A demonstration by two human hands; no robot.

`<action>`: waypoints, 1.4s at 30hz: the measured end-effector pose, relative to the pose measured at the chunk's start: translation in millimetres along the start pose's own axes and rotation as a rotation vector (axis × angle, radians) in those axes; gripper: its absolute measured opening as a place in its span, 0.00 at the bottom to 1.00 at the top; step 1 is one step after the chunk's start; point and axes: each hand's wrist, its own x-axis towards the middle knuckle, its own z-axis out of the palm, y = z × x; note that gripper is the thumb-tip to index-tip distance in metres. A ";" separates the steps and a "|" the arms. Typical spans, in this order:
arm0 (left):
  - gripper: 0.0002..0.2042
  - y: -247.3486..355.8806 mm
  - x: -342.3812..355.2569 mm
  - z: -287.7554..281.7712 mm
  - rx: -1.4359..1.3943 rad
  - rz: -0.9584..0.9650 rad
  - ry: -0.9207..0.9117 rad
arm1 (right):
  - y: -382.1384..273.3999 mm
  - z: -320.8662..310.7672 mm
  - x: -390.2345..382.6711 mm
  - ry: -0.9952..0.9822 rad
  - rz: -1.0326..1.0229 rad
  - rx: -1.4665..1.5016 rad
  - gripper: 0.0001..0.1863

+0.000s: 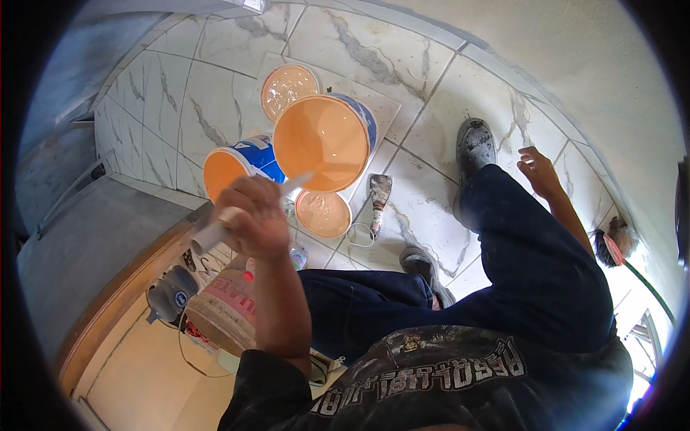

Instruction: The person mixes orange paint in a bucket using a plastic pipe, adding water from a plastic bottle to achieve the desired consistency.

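My left hand [251,219] is closed around a pale, pipe-like stick [210,238]. The stick slants across the near side of a large bucket [323,136] with peach-coloured paint inside. Whether its far end touches the paint I cannot tell. Left of this bucket is a smaller blue bucket [262,154], coated peach inside. Two paint-smeared lids lie by the large bucket, one lid [289,92] behind it and the other lid [323,214] in front. My right hand [539,172] hangs beyond my right knee, fingers loosely apart, holding nothing.
A stained brush or scraper [379,201] lies on the marble-look tiles [215,93] near my shoe [425,273]. At lower left are a worn tub [226,305] and a grey jug [170,294]. A broom [611,248] leans by the right wall.
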 end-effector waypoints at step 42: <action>0.20 -0.4 35.1 -26.7 0.072 0.002 0.217 | 9.9 4.1 2.4 -0.015 -0.013 0.003 0.21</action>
